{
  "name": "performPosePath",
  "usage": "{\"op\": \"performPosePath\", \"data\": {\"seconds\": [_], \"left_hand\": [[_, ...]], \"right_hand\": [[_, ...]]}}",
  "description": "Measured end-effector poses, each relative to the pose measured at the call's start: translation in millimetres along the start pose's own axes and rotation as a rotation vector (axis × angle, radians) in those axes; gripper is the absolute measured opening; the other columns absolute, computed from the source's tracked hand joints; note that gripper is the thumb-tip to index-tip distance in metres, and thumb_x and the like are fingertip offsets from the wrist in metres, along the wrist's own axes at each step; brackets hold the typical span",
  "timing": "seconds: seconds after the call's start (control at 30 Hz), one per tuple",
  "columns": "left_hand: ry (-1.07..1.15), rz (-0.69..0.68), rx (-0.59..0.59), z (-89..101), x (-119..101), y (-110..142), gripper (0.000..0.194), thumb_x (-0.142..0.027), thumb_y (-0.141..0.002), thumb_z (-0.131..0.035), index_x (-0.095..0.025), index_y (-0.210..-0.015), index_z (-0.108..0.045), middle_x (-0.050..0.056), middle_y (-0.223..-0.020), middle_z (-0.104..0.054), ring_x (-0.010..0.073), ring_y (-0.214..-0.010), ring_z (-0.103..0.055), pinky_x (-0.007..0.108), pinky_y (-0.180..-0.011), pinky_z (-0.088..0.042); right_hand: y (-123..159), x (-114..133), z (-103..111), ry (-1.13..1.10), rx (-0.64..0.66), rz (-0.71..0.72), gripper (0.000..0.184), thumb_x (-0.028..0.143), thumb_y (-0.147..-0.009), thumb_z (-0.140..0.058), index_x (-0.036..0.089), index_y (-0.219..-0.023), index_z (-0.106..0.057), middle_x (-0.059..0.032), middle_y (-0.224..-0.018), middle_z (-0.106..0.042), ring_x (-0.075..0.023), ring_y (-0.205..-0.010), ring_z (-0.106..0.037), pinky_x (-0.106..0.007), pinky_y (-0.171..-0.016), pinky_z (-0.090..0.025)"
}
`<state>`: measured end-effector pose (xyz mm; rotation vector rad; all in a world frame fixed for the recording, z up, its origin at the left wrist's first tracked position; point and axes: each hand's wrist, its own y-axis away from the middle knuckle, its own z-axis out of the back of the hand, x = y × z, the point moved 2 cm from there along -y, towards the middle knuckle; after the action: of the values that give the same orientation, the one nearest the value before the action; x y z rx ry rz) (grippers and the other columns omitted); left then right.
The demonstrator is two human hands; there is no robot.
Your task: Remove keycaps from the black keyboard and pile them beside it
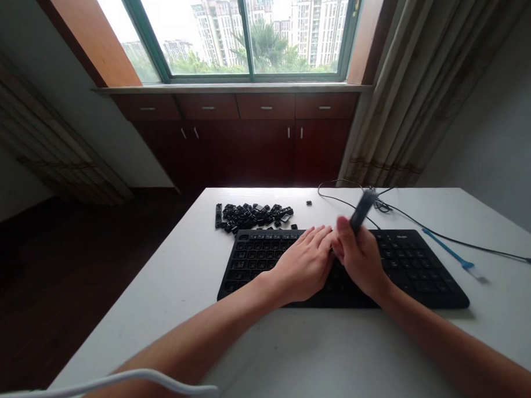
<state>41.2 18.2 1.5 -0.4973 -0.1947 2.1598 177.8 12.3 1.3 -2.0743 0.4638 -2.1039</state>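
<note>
While the left hand (304,267) lies with fingers extended on the long black plastic keyboard (413,262) near the white table (157,311)'s far edge, the right hand (364,261), clenched around a blurred dark slim tool (363,210), should work gently, clear of the loose black keycaps (244,215) by the far-left corner.

Resting with the left hand (304,263) almost flat on the black keyboard (255,254). Gripping with the right hand (362,261), just beside, a dark tool (363,210), raised at a slant and blurred. Behind the keyboard's left part, in a heap on the white table (158,288), many black keycaps (250,216). Near the keyboard's right edge, a blue tool (449,250) with whitish end. Behind, a black cable (415,220), partly coiled. Across the left forearm (191,341), a white cable (150,374).
</note>
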Motion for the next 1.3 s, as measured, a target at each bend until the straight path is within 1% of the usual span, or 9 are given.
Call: {"op": "performPosePath", "data": {"seconds": [0.07, 0.17, 0.23, 0.37, 0.47, 0.6, 0.73, 0.9, 1.3], "left_hand": [[0.013, 0.022, -0.01, 0.5, -0.1, 0.1, 0.045, -0.025, -0.106, -0.034, -0.01, -0.148, -0.038, 0.019, -0.155, -0.045, 0.0267, -0.149, -0.038, 0.046, -0.128, -0.028], [0.053, 0.022, -0.03, 2.2, -0.9, 1.3, 0.042, -0.023, -0.105, -0.036, -0.012, -0.146, -0.042, 0.017, -0.152, -0.049, 0.0261, -0.146, -0.042, 0.046, -0.127, -0.03], [0.088, 0.035, -0.062, 3.4, -0.6, 3.0, 0.041, -0.024, -0.104, -0.04, -0.013, -0.143, -0.046, 0.016, -0.147, -0.054, 0.0264, -0.142, -0.046, 0.046, -0.125, -0.034], [0.139, 0.117, -0.149, 4.5, 3.0, 7.0, 0.035, -0.03, -0.098, -0.054, -0.015, -0.129, -0.059, 0.014, -0.136, -0.061, 0.0277, -0.129, -0.056, 0.044, -0.116, -0.045], [0.138, 0.16, -0.196, 5.4, 4.7, 8.8, 0.029, -0.033, -0.095, -0.06, -0.018, -0.119, -0.066, 0.011, -0.129, -0.063, 0.0277, -0.122, -0.059, 0.045, -0.11, -0.048], [0.112, 0.119, -0.198, 6.6, 2.1, 8.7, 0.035, -0.039, -0.092, -0.066, -0.02, -0.121, -0.067, 0.009, -0.128, -0.064, 0.0292, -0.121, -0.058, 0.048, -0.109, -0.047], [0.095, 0.092, -0.173, 4.6, 1.0, 7.2, 0.034, -0.042, -0.096, -0.062, -0.021, -0.122, -0.068, 0.008, -0.131, -0.064, 0.0292, -0.123, -0.057, 0.048, -0.108, -0.046], [0.133, 0.111, -0.2, 1.8, 4.6, 6.1, 0.021, -0.037, -0.097, -0.062, -0.023, -0.109, -0.072, 0.006, -0.124, -0.067, 0.0262, -0.116, -0.06, 0.046, -0.104, -0.049], [0.314, 0.154, -0.278, 4.3, 8.0, 3.7, 0.013, -0.028, -0.091, -0.072, -0.022, -0.102, -0.072, 0.006, -0.111, -0.07, 0.0242, -0.105, -0.065, 0.043, -0.099, -0.051]], "right_hand": [[-1.8, 0.0, 0.6, -0.041, -0.044, -0.001, 0.049, 0.056, -0.099, -0.051, 0.022, -0.065, -0.043, 0.0051, -0.053, -0.043, -0.0097, -0.046, -0.04, -0.027, -0.045, -0.034], [-3.7, 1.8, -0.5, -0.021, -0.032, -0.014, 0.047, 0.056, -0.097, -0.055, 0.022, -0.067, -0.046, 0.005, -0.053, -0.045, -0.0094, -0.046, -0.041, -0.026, -0.046, -0.035], [-4.4, 3.7, -0.2, -0.028, -0.043, -0.026, 0.048, 0.057, -0.097, -0.056, 0.021, -0.065, -0.046, 0.0051, -0.053, -0.044, -0.0089, -0.045, -0.041, -0.026, -0.044, -0.033], [-5.8, 5.5, 4.4, -0.103, -0.147, -0.053, 0.053, 0.058, -0.098, -0.053, 0.021, -0.061, -0.044, 0.0051, -0.051, -0.042, -0.0076, -0.041, -0.038, -0.025, -0.041, -0.03], [-6.6, 5.1, 7.0, -0.104, -0.183, -0.055, 0.055, 0.057, -0.098, -0.053, 0.02, -0.058, -0.044, 0.0046, -0.05, -0.042, -0.0073, -0.041, -0.038, -0.025, -0.04, -0.029], [-5.5, 6.2, 7.4, -0.096, -0.209, -0.039, 0.054, 0.057, -0.097, -0.055, 0.02, -0.059, -0.045, 0.0044, -0.051, -0.042, -0.0075, -0.042, -0.037, -0.025, -0.041, -0.029], [-3.9, 8.5, 6.6, -0.088, -0.233, -0.02, 0.054, 0.056, -0.097, -0.056, 0.02, -0.058, -0.045, 0.0044, -0.05, -0.042, -0.0076, -0.043, -0.036, -0.025, -0.042, -0.029], [-3.4, 10.0, 5.3, -0.081, -0.217, -0.004, 0.054, 0.054, -0.098, -0.056, 0.02, -0.058, -0.045, 0.0044, -0.05, -0.043, -0.0074, -0.043, -0.037, -0.024, -0.041, -0.029], [-0.1, 14.7, 5.9, -0.025, -0.251, 0.072, 0.049, 0.052, -0.1, -0.053, 0.021, -0.063, -0.046, 0.0052, -0.05, -0.044, -0.0079, -0.041, -0.038, -0.024, -0.039, -0.029]]}}
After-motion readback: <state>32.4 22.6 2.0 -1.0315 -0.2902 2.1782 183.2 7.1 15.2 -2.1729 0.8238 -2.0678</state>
